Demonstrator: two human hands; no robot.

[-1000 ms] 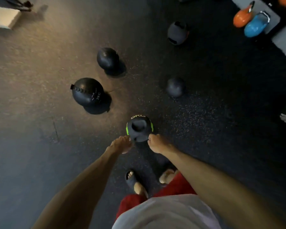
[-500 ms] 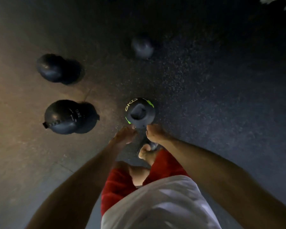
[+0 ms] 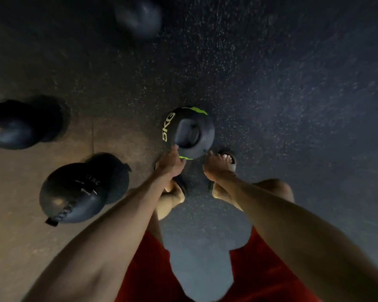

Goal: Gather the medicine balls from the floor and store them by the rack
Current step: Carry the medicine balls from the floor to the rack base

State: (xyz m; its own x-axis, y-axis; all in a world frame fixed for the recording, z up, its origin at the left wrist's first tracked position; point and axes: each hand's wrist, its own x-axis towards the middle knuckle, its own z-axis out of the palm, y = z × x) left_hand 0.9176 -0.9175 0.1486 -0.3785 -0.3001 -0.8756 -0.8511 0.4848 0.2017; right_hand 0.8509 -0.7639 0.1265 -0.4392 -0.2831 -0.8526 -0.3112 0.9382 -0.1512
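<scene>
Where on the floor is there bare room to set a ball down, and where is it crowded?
Bare floor stretches right of the green-marked ball to the picture's edge. A smaller patch lies between it and the top ball. The left is crowded: the laced ball and the far-left ball lie close together.

Upper body: I wear a pale grey-white shirt (image 3: 200, 269), its loose hem showing low in the centre of the view.

Lower body: plain red shorts (image 3: 262, 275), one leg visible on either side of the shirt hem.

Arms: my left forearm (image 3: 127, 214) and right forearm (image 3: 271, 210) are uncovered along all the length in view. My left hand (image 3: 171, 165) and right hand (image 3: 213, 171) are uncovered as well.

Feet: dark open-toed slide sandals. The right sandal (image 3: 233, 161) has a broad strap with the toes exposed. The left sandal (image 3: 182, 186) is mostly hidden behind my arm.
</scene>
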